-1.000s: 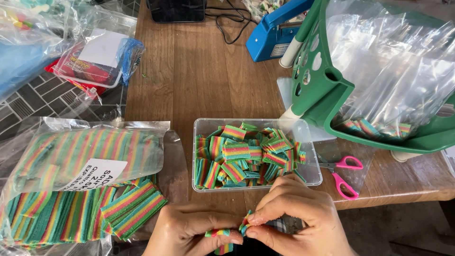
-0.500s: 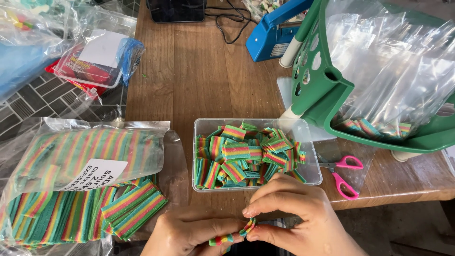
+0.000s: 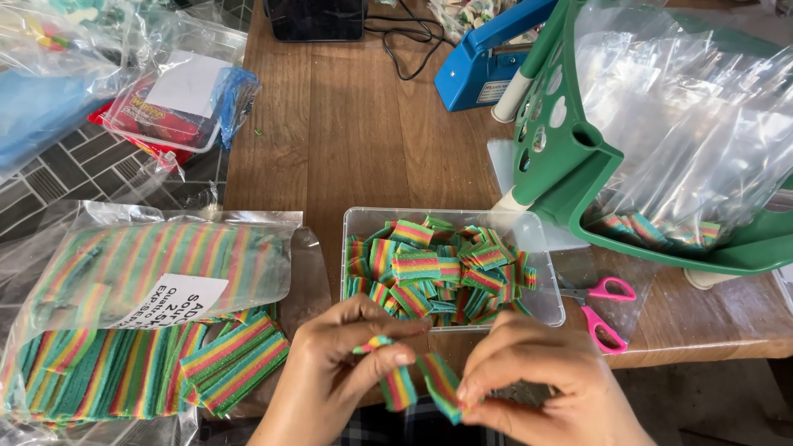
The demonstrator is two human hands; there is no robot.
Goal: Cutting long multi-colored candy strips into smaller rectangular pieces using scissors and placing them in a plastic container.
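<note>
Pinching rainbow candy strip (image 3: 398,386) in left hand (image 3: 339,376); right hand (image 3: 537,380) grips 2nd piece (image 3: 442,388), both held low at counter (image 3: 330,140) edge, just below clear tub (image 3: 453,268) of cut pieces; pink scissors (image 3: 603,310) beside tub, within reach.

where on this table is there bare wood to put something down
Widest bare patch: table wood between the red packet on the left and the blue sealer, above the clear tub. Crowded: candy bag on the left, pink scissors and green basket on the right.
</note>
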